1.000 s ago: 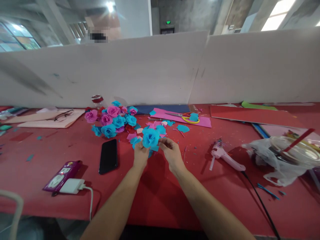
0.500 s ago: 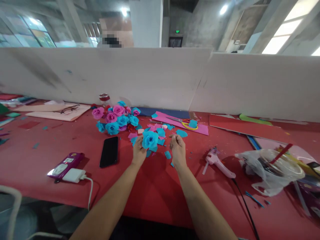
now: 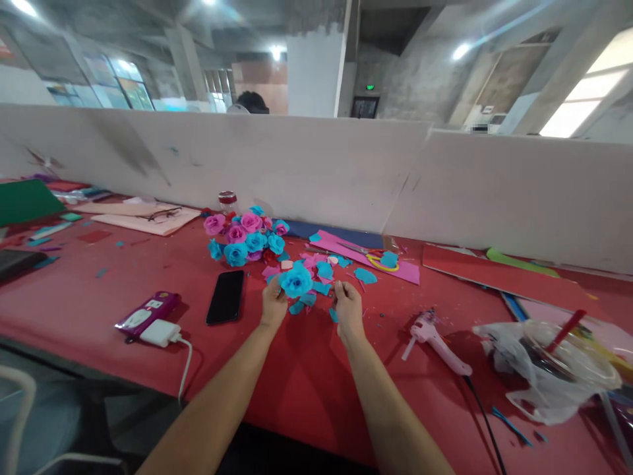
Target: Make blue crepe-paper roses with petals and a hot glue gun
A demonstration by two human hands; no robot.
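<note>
My left hand (image 3: 273, 308) is closed around the underside of a blue paper rose (image 3: 295, 280), holding it just above the red table (image 3: 316, 382). My right hand (image 3: 347, 307) hovers a little to the right of the rose, fingers curled in a pinch; what they hold, if anything, is too small to name. Loose blue and pink paper petals (image 3: 324, 270) lie scattered just beyond both hands. A cluster of finished pink and blue paper roses (image 3: 244, 236) sits further back on the left.
A black phone (image 3: 226, 296) lies left of my left hand, with a purple power strip and white charger (image 3: 148, 318) nearer the table edge. A pink glue gun (image 3: 435, 336) and its cord lie on the right, beside a bagged plastic cup (image 3: 554, 359). Scissors (image 3: 373, 254) rest on pink paper. A white partition (image 3: 316, 171) closes off the back.
My right hand has let go of the blue rose and drawn away to the right; the left hand keeps the rose. The camera has tilted up.
</note>
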